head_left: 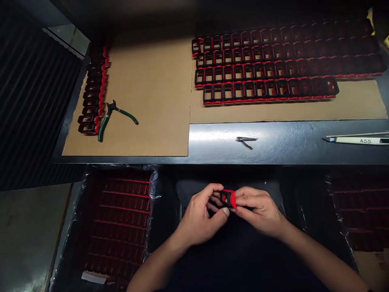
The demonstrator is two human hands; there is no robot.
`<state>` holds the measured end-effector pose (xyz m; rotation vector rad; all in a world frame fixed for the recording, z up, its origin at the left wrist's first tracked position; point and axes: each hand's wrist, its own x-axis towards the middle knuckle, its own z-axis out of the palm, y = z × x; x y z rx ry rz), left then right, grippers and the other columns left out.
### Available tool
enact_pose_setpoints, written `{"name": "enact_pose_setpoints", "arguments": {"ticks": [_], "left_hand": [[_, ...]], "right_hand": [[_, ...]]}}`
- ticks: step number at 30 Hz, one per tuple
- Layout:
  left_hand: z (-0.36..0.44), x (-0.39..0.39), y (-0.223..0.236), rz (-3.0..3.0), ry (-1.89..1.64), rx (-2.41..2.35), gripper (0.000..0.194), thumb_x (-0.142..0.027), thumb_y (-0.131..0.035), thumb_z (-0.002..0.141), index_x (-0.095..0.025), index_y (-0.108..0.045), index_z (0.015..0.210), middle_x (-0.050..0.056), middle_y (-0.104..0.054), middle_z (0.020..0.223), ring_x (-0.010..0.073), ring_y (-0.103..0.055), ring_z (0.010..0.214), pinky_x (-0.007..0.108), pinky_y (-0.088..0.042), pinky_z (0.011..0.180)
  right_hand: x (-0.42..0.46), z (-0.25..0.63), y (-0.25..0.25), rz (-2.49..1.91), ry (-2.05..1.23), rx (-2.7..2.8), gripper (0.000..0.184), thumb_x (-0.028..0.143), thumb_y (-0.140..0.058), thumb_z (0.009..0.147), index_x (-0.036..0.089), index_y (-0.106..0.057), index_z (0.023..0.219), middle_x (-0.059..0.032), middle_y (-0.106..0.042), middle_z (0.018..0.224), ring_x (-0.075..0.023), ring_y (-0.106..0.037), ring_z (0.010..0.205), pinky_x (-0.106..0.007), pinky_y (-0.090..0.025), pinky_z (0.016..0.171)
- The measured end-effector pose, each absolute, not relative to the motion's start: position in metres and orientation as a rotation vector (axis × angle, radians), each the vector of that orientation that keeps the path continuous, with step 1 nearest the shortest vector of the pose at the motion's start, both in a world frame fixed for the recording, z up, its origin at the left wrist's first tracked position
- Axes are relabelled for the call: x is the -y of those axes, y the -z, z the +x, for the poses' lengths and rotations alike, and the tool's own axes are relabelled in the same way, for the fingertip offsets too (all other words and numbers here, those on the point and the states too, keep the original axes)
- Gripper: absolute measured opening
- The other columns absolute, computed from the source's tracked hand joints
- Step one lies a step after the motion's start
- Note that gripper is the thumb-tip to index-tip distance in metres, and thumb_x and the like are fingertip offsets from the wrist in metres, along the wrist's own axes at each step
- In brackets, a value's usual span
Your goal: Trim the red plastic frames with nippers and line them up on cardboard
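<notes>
Between my hands, just in front of the table's edge, is a small black and red plastic frame (231, 198) with an opening through it. My left hand (204, 215) grips its black side, thumb below and index finger above. Fingers of my right hand (258, 209) pinch the red end from the other side. Similar frames (249, 90) stand in long rows on cardboard at the back right. Nearer the left side, another column of frames (92, 97) lines the cardboard.
Green-handled cutting pliers (112, 106) lie spread on the left cardboard (152, 101). A small metal clip-like tool (246, 141) and a white tool marked A55 (358, 140) rest on the metal table (282, 144). Plastic-lined boxes with stacked frames stand at left (121, 219) and right (358, 211).
</notes>
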<state>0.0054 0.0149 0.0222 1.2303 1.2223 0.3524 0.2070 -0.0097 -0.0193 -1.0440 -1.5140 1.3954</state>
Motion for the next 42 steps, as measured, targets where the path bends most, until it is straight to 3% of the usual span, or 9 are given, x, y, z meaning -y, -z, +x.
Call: {"name": "enact_pose_setpoints", "arguments": {"ticks": [10, 19, 28, 32, 35, 38, 42], "left_hand": [[0.009, -0.014, -0.021, 1.384, -0.41, -1.284, 0.058, -0.037, -0.082, 0.07, -0.018, -0.06, 0.12, 0.009, -0.069, 0.112, 0.0201, -0.069, 0.092, 0.032, -0.063, 0.074], [0.006, -0.012, -0.012, 1.808, -0.666, -1.126, 0.062, -0.026, -0.082, 0.076, -0.02, -0.05, 0.129, 0.011, -0.063, 0.123, 0.0221, -0.065, 0.114, 0.037, -0.059, 0.098], [0.006, -0.009, -0.001, 1.874, -0.769, -1.008, 0.072, -0.02, -0.078, 0.079, -0.02, -0.04, 0.141, 0.017, -0.06, 0.134, 0.0252, -0.061, 0.125, 0.042, -0.055, 0.105], [0.005, -0.006, 0.003, 1.928, -0.78, -1.032, 0.086, -0.019, -0.073, 0.083, -0.019, -0.025, 0.154, 0.018, -0.061, 0.133, 0.0267, -0.061, 0.125, 0.047, -0.055, 0.105], [0.005, -0.007, 0.006, 2.02, -0.863, -1.004, 0.092, -0.017, -0.069, 0.087, -0.016, -0.012, 0.16, 0.019, -0.061, 0.128, 0.026, -0.06, 0.124, 0.048, -0.056, 0.102], [0.006, -0.009, 0.009, 2.115, -0.943, -0.97, 0.098, -0.009, -0.069, 0.085, -0.013, -0.007, 0.161, 0.02, -0.06, 0.126, 0.0256, -0.059, 0.122, 0.047, -0.057, 0.099], [0.007, -0.012, 0.013, 2.231, -0.976, -0.924, 0.102, -0.005, -0.07, 0.081, -0.011, -0.006, 0.161, 0.021, -0.059, 0.126, 0.0281, -0.056, 0.123, 0.051, -0.057, 0.097]], "right_hand": [[0.008, 0.205, 0.019, -1.042, -1.215, 1.65, 0.021, 0.014, -0.061, 0.099, 0.022, -0.078, 0.105, -0.0061, -0.071, 0.1, -0.0163, -0.069, 0.086, -0.025, -0.059, 0.075], [0.008, 0.2, 0.023, -1.098, -1.074, 1.624, 0.02, 0.01, -0.06, 0.095, 0.019, -0.078, 0.1, -0.008, -0.07, 0.111, -0.0173, -0.07, 0.099, -0.025, -0.06, 0.085], [0.009, 0.2, 0.025, -1.09, -1.03, 1.541, 0.025, 0.005, -0.063, 0.091, 0.021, -0.076, 0.106, -0.0073, -0.07, 0.115, -0.0171, -0.07, 0.103, -0.025, -0.06, 0.09], [0.009, 0.202, 0.021, -1.098, -1.09, 1.482, 0.037, -0.001, -0.053, 0.092, 0.023, -0.074, 0.111, -0.0049, -0.069, 0.117, -0.0154, -0.068, 0.108, -0.025, -0.058, 0.095], [0.008, 0.205, 0.013, -1.111, -1.212, 1.359, 0.035, 0.002, -0.053, 0.095, 0.025, -0.072, 0.113, -0.0023, -0.07, 0.111, -0.0132, -0.068, 0.105, -0.023, -0.056, 0.094], [0.009, 0.207, 0.005, -1.072, -1.407, 1.263, 0.031, 0.01, -0.062, 0.095, 0.025, -0.068, 0.121, -0.0016, -0.07, 0.106, -0.0119, -0.068, 0.093, -0.019, -0.058, 0.083], [0.01, 0.204, 0.002, -1.043, -1.535, 1.239, 0.041, 0.019, -0.08, 0.085, 0.025, -0.065, 0.123, 0.0001, -0.071, 0.101, -0.0102, -0.066, 0.085, -0.016, -0.055, 0.077]]}}
